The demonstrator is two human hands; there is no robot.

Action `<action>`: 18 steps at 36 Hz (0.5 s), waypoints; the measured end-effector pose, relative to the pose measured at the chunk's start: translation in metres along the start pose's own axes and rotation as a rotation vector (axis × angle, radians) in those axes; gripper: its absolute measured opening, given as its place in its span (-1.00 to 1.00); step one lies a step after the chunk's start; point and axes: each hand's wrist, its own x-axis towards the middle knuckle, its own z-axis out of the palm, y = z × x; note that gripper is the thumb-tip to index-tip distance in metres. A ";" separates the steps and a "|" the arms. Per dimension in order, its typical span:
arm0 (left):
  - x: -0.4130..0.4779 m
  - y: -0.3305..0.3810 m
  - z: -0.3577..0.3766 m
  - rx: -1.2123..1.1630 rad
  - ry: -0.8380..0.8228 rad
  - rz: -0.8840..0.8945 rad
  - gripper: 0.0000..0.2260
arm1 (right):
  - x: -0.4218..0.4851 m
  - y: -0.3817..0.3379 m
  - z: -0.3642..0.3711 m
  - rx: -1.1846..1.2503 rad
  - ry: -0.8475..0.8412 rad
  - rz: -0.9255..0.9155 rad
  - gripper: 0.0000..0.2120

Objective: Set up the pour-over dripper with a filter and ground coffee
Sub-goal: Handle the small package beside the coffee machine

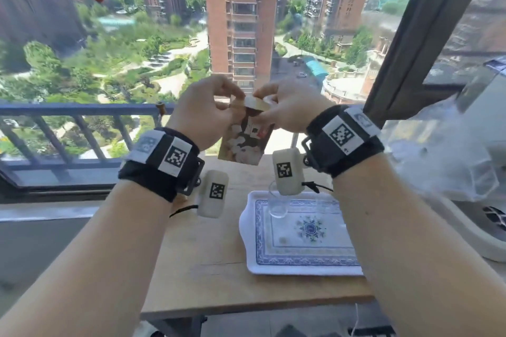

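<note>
Now pinching the coffee packet at its top edge: left hand and right hand side by side; upright packet held above the tabletop, beyond the tray.

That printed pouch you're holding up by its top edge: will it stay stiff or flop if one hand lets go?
Probably floppy: the pouch looks thin and flat, hanging below where the left hand and right hand pinch its top. It seems light. One hand should hold it, though it may swing.
</note>
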 end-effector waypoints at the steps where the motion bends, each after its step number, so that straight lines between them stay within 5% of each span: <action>1: 0.007 0.003 0.012 0.025 -0.033 0.013 -0.77 | -0.001 0.008 -0.005 -0.041 0.021 0.026 -0.55; 18: 0.065 0.102 0.156 -0.053 -0.117 0.148 -0.88 | -0.038 0.133 -0.113 -0.326 0.194 0.414 -0.53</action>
